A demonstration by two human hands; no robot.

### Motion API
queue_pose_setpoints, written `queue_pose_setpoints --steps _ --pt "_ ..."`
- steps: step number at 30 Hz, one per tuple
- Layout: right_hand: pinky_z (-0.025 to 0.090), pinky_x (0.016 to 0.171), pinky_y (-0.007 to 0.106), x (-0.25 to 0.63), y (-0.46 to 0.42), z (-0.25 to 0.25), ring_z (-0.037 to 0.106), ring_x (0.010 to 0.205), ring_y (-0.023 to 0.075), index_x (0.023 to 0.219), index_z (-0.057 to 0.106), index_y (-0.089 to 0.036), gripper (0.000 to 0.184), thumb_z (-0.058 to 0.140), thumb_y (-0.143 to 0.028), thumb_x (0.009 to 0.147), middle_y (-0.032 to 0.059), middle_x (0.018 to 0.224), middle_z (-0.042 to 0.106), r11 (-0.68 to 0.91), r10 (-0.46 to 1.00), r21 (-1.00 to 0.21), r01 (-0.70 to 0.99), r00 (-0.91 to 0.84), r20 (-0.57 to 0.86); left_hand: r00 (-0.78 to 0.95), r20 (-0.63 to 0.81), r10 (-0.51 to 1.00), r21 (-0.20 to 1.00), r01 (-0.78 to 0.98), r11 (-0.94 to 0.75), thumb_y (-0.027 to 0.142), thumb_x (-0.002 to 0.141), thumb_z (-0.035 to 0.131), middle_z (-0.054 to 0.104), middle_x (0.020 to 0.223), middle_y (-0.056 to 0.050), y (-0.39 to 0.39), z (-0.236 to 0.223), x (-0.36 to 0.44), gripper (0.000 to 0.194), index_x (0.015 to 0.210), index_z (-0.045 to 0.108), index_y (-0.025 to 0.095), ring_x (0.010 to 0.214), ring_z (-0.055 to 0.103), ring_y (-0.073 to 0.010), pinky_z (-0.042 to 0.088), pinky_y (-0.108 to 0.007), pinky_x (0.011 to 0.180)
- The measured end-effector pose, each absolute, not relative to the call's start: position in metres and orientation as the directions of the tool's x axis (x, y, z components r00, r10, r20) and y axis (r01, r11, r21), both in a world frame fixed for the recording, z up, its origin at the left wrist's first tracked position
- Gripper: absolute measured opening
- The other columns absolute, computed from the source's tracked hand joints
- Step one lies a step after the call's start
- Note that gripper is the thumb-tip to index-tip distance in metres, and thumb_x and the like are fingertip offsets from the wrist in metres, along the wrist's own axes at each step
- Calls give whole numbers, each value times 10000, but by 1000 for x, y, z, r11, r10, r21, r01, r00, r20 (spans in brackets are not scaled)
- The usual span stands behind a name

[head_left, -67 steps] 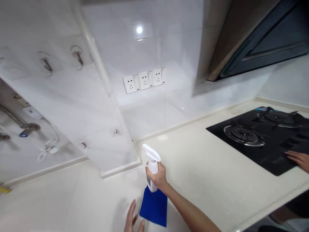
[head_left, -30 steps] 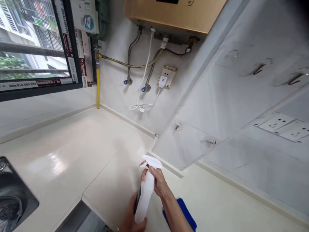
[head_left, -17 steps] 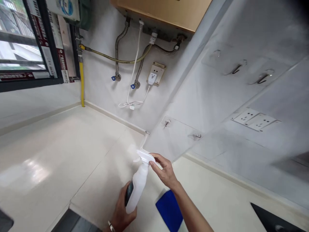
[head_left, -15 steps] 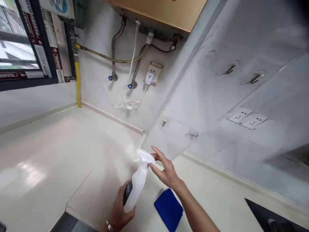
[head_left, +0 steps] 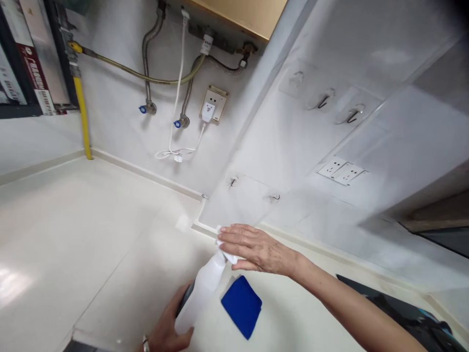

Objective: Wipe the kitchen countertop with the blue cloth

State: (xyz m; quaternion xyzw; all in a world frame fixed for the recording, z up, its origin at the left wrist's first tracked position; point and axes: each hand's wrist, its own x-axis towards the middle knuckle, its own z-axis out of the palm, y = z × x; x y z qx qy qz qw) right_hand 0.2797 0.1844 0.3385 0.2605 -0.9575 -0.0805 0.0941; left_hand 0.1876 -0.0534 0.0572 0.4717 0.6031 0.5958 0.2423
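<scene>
A white spray bottle (head_left: 201, 287) with a dark label is tilted over the pale countertop (head_left: 120, 230). My left hand (head_left: 166, 320) is wrapped around its lower body, thumb on the near side. At the top, my right hand (head_left: 252, 247) lies over the spray head (head_left: 227, 255), fingers across it and thumb underneath, hiding most of the head. A folded blue cloth (head_left: 242, 306) lies on the counter just right of the bottle, touched by neither hand.
On the wall are a socket with a white plug (head_left: 208, 111), metal hoses, a yellow gas pipe (head_left: 82, 115) and clear hooks (head_left: 323, 99). A double socket (head_left: 341, 170) is further right. A black hob (head_left: 388, 300) sits at the lower right, beyond my right forearm.
My right hand has gone from lightly touching the back of the spray head to closing over it. The camera view has shifted to the right.
</scene>
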Motion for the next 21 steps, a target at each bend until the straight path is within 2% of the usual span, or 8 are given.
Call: queue_pose_setpoints --steps 3,5,7,12,14,16,19,21 --pt "490 942 355 268 185 332 632 1066 204 1214 607 -123 451 389 -464 1014 120 1015 708 909 -417 100 -405 -896 153 -485 327 811 912 385 -138 118 640 621 509 1425 -112 -41 65 181 874 1441 308 279 1314 501 -330 453 -544 1116" --pt "490 783 295 262 184 329 651 854 171 1201 611 -130 475 307 -455 1036 92 891 702 955 -297 14 -297 -949 101 -503 384 774 872 474 -124 83 595 601 510 1410 -104 -33 66 174 917 1441 310 282 1306 504 -324 465 -537 1106" --pt "439 691 264 254 181 328 636 762 151 1194 613 -162 469 257 -431 1049 63 842 696 990 -134 -40 -134 -991 4 -521 419 743 836 542 -92 64 564 581 515 1396 -103 -27 63 167 941 1442 317 279 1299 508 -327 472 -543 1098" --pt "302 599 272 230 172 331 564 626 143 916 648 -188 421 295 -382 1038 28 680 626 953 302 108 285 -924 -233 -542 430 722 814 578 -51 60 571 570 507 1393 -112 -13 47 160 933 1443 312 268 1292 511 -324 492 -538 1078" --pt "305 612 271 221 171 335 543 633 136 799 609 -184 418 314 -372 1029 31 688 613 944 331 88 320 -900 -283 -542 425 725 831 552 -73 54 580 562 513 1385 -110 -8 43 163 914 1436 317 264 1287 518 -312 494 -525 1077" --pt "340 635 259 216 174 340 527 631 122 753 564 -186 439 289 -384 1032 17 685 595 950 272 -62 305 -910 -314 -552 410 726 855 510 -94 57 600 556 526 1369 -106 -2 41 165 879 1426 331 261 1272 531 -301 498 -516 1073" --pt "415 650 239 217 178 345 542 586 102 867 567 -193 461 225 -453 1037 -14 695 597 886 131 -372 277 -919 -371 -576 387 720 881 461 -105 74 634 558 537 1355 -102 7 35 165 834 1419 342 254 1256 544 -291 502 -507 1066" --pt "445 629 238 220 178 343 536 508 90 1011 573 -189 451 232 -483 1029 -25 700 612 838 126 -447 312 -909 -398 -587 382 714 886 453 -102 82 640 566 528 1369 -104 13 27 162 830 1421 339 252 1268 534 -291 493 -511 1074"
